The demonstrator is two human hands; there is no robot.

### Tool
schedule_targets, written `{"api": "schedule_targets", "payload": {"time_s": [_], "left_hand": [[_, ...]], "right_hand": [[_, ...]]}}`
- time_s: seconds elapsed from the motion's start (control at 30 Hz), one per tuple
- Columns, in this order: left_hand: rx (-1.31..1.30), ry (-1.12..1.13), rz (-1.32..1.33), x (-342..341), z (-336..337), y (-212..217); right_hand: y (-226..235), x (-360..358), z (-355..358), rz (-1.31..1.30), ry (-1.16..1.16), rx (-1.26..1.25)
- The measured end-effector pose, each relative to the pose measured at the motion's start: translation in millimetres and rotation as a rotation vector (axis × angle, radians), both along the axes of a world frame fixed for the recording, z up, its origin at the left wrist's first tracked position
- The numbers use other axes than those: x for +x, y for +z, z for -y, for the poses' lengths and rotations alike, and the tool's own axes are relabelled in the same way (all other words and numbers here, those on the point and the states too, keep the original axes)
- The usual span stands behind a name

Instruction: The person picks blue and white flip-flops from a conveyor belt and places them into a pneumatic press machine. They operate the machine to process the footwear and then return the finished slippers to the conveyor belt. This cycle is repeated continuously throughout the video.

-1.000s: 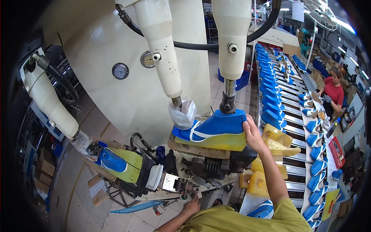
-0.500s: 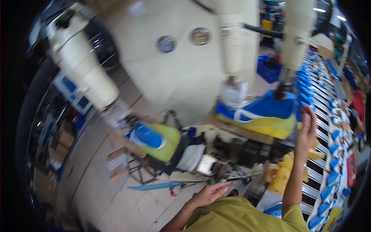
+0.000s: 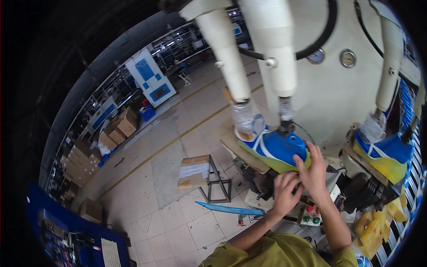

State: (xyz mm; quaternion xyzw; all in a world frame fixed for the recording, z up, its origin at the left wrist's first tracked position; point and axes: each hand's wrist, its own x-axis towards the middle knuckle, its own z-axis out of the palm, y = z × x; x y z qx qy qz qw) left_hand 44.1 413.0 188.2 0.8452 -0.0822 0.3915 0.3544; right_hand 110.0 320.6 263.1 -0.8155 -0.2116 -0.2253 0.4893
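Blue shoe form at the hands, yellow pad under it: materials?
Blue shoe form: probably hard plastic; its top looks smooth and evenly coloured, with a faint sheen. Yellow pad: perhaps rubber or polyurethane; edge looks plain and semi-matte, so exact material stays open.

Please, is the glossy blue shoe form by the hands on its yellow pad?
On; no gap shows between the form and the pad.

right hand (image 3: 315,173) against blue shoe last (image 3: 284,144), left hand (image 3: 283,192) close below, white cylinders (image 3: 282,73) above

Hands (image 3: 315,173) close together, forearms (image 3: 334,222) angled inward
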Motion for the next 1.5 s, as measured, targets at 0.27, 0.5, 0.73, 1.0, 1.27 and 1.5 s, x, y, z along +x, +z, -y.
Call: {"api": "schedule_targets", "payload": {"time_s": [0.27,0.5,0.73,1.0,1.27,1.5], "left_hand": [[-0.093,-0.155,0.028,9,-12,-15],[-0.150,-0.215,0.068,15,-13,-21],[-0.159,-0.246,0.111,14,-18,-30],[-0.167,-0.238,0.105,11,-18,-19],[-2.020,-1.091,-0.655,-36,-79,33],[-2.196,-1.050,-0.599,-61,-58,9]], "right_hand": [[1,5,-33,0.175,-0.095,0.020],[6,1,-37,0.278,-0.165,-0.057],[12,-8,-40,0.422,-0.093,-0.087],[46,0,-58,0.513,-0.117,-0.075],[45,-103,-55,0.616,-0.080,-0.039],[31,-96,26,0.280,0.033,0.043]]}}
